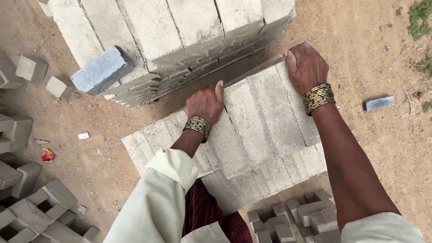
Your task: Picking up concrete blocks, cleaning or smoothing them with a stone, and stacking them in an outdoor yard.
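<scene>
Your left hand (206, 102) and right hand (306, 66) both grasp the far edge of the top grey slab (265, 112), which lies on the near stack, just beside the taller block pile (180, 31).

An outdoor brick-making yard is showing here. Grey concrete blocks (252, 135) are lying stacked in the middle, with a taller stack (180, 31) rising at the far side. Shaped pavers (36, 211) are piling up at the near left and near right on bare sandy ground (378, 58), with weeds (420, 18) growing far right.
</scene>
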